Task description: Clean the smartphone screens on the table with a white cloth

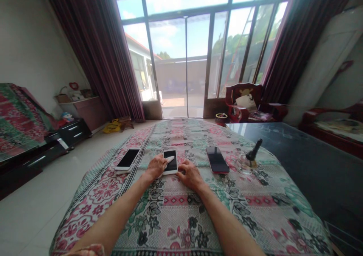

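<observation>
A white-framed smartphone [172, 167] with a dark screen lies on the patterned cloth between my hands. My left hand [155, 166] is closed on a small white wipe [169, 159], which rests on the screen; whether it is tissue or fabric I cannot make out. With fingers bent, my right hand [190, 174] grips the phone's lower right edge. To the left lies another white smartphone [128, 159], its screen dark. A dark smartphone with a reddish edge [217, 160] is on the right, apart from my hand.
A clear glass container [243, 163] with a black-handled object [254, 150] stands right of the phones. The floral tablecloth [181, 214] covers the table. Beyond its right side is a dark glossy table [300, 150]. A carved wooden chair [246, 101] stands near the glass doors.
</observation>
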Demonstrator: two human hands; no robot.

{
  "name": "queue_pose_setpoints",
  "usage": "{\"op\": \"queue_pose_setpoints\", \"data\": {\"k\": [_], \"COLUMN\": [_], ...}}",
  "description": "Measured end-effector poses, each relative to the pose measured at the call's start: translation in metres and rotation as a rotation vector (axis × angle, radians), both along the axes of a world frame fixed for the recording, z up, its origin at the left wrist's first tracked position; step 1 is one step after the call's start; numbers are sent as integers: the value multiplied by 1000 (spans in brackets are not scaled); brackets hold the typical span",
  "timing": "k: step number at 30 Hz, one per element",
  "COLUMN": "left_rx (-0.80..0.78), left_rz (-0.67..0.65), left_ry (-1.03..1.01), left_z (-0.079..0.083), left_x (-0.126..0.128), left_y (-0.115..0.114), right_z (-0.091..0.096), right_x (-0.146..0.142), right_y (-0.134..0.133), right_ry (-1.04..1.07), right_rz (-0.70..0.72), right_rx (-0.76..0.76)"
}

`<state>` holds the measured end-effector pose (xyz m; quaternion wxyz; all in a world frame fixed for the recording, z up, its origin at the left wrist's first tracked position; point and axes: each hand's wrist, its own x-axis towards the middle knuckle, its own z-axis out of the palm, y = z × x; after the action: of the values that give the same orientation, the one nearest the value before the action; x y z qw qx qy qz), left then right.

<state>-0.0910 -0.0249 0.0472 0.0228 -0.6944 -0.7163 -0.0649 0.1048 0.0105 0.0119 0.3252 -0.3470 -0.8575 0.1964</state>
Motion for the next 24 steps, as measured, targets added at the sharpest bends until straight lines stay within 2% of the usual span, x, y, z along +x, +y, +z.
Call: {"op": "queue_pose_setpoints", "data": {"k": [5, 7, 9, 12, 15, 19, 24], "left_rx": [34, 21, 0, -47, -69, -74, -96], "left_rz": [-98, -119, -127, -150, -167, -177, -84], "left_ry": [-74, -73, -65, -59, -26, 23, -14], "left_z": [-9, -7, -3, 3, 6, 10, 16], "left_x": [4, 6, 10, 16, 24, 29, 14], "left_y": [-37, -44, -45, -36, -20, 5, 43], "right_z": [-1, -1, 0, 2, 3, 2, -1], "right_x": [-1, -1, 0, 3, 5, 5, 3], "right_y": [4, 8, 13, 18, 20, 20, 19], "right_ry": [74, 176, 313, 468, 540, 524, 400], "right_rz": [29, -28, -145, -295, -354, -346, -283], "right_rx": [-7, -31, -57, -82, -84, -80, -79]}}
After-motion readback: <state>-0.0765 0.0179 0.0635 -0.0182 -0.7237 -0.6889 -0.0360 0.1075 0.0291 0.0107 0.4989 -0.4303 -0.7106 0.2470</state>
